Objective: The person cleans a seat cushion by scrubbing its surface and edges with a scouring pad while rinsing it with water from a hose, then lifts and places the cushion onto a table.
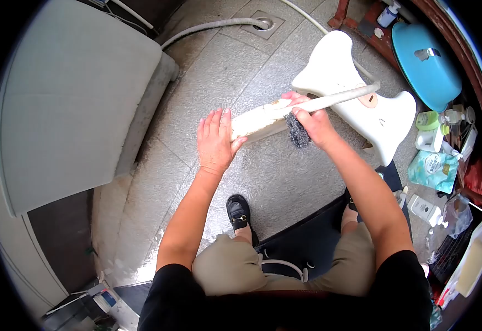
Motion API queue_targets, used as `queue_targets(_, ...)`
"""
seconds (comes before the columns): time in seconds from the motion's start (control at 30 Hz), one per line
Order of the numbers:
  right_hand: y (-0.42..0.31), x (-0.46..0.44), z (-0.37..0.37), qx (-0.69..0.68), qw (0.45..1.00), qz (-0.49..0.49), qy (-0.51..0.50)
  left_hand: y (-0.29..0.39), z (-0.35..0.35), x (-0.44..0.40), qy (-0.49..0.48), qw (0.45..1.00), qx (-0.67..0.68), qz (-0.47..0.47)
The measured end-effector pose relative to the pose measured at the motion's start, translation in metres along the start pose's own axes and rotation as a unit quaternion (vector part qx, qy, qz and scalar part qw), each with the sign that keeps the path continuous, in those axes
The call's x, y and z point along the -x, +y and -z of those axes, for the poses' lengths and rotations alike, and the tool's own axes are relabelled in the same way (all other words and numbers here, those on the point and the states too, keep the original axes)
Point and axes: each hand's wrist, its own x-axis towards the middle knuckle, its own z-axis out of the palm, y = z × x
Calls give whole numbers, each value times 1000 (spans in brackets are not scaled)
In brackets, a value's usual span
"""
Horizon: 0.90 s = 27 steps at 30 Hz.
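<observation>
A long white object (260, 120) with brownish stains along its edge lies between my two hands, above the floor. My left hand (216, 138) is flat against its left end, fingers stretched out. At its right end, my right hand (313, 122) has its fingers wrapped round the object, with a dark grey scouring pad (297, 131) showing beneath the palm side. A pale bar (340, 99) runs from the object over my right hand to the upper right. Beyond it sits a white stool-like piece (384, 118) with curved lobes.
A grey-covered box (75, 105) stands at the left. A hose (213, 25) runs into a floor drain (263, 23). At the right are a blue basin (426, 69), several bottles, a teal pouch (433, 171) and a white bottle (424, 209). A dark mat (290, 243) lies below.
</observation>
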Motion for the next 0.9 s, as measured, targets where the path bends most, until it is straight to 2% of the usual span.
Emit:
queue_targets(0.03,2,0,0,-2,1000,-1,0,7,-2,-1,-1,1000,-1,0)
queue_targets(0.1,3,-3,4,39,999,3,23,21,-11,-12,59,997,51,-1)
queue_targets(0.13,-4,-1,3,30,997,-30,57,31,-7,-26,16,999,26,24)
queue_targets(0.17,-2,1,7,33,998,-30,53,42,-2,-39,18,999,27,27)
queue_targets(0.23,1,5,14,8,997,-28,68,60,2,-56,-41,992,77,-92)
queue_targets(0.27,-1,10,14,46,996,-32,68,66,-3,-61,-41,992,79,-87)
queue_targets(0.33,-1,13,19,31,996,-45,72,70,-10,-67,1,988,82,-130)
queue_targets(0.4,0,10,23,-2,994,-66,89,59,-6,-62,-2,989,84,-122)
queue_targets(0.47,1,10,22,19,995,-59,72,45,1,-46,-8,990,88,-113)
queue_targets(0.53,-2,8,26,41,996,-44,63,14,-2,-18,0,997,71,8)
queue_targets(0.57,-4,7,27,19,995,-58,74,-8,-17,-1,-1,998,70,4)
queue_targets(0.63,-4,12,28,-6,994,-72,88,-40,-45,27,-48,969,209,122)
queue_targets(0.67,-4,13,29,-4,994,-72,85,-36,-43,24,-46,970,208,117)
queue_targets(0.73,-4,15,32,-20,992,-81,90,-21,-38,22,23,944,308,111)
queue_targets(0.77,-4,21,30,-18,992,-84,93,-19,-38,20,21,943,312,111)
queue_targets(0.83,-16,27,25,-43,989,-100,100,-18,-36,-3,42,946,319,48)
queue_targets(0.9,-20,34,23,-4,997,-68,42,-12,-21,-21,45,960,277,8)
